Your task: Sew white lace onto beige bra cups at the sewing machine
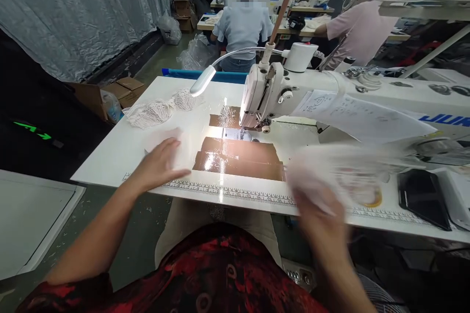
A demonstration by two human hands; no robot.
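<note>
My left hand (156,166) is over the left part of the white sewing table (110,156), thumb apart from the fingers. A thin pale fabric piece (179,149) lies by its fingers; whether they touch is hard to tell. My right hand (325,212), smeared by motion, is at the table's front edge, closed on a white fabric piece (312,171) that is blurred too. Between the hands stands the sewing machine's needle and presser foot (243,133), lit by a lamp (203,80). White lace pieces (149,113) rest at the back left.
Brown tape (238,156) covers the table before the needle. A printed ruler (227,193) runs along the front edge. A black phone (422,198) lies at the right. Paper with writing (348,112) hangs on the machine arm. Two people work at machines beyond.
</note>
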